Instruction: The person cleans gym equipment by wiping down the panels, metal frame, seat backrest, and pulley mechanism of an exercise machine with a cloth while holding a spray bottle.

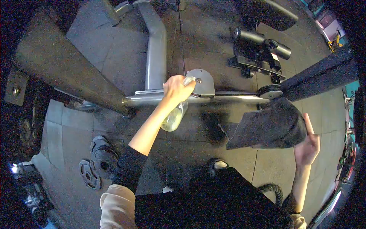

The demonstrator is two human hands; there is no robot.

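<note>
My left hand (177, 88) is closed around the neck of a clear spray bottle (173, 119), whose pale head pokes out past the fingers. The bottle's body hangs below the hand, with yellowish liquid in it. Just beyond the knuckles is a rounded grey pulley cover (206, 82) on the machine's low metal crossbar (232, 100). On the right, my right hand (308, 149) holds a dark grey cloth (268, 126) that spreads out to the left. One finger is stretched along the cloth's edge; the cloth hides part of the grip.
Thick frame beams rise at left (72, 65) and right (320, 72). A bent grey post (156, 45) and a cable stand behind the crossbar. Black padded rollers (263, 42) lie at upper right. Weight plates (90, 174) rest on the tiled floor at lower left.
</note>
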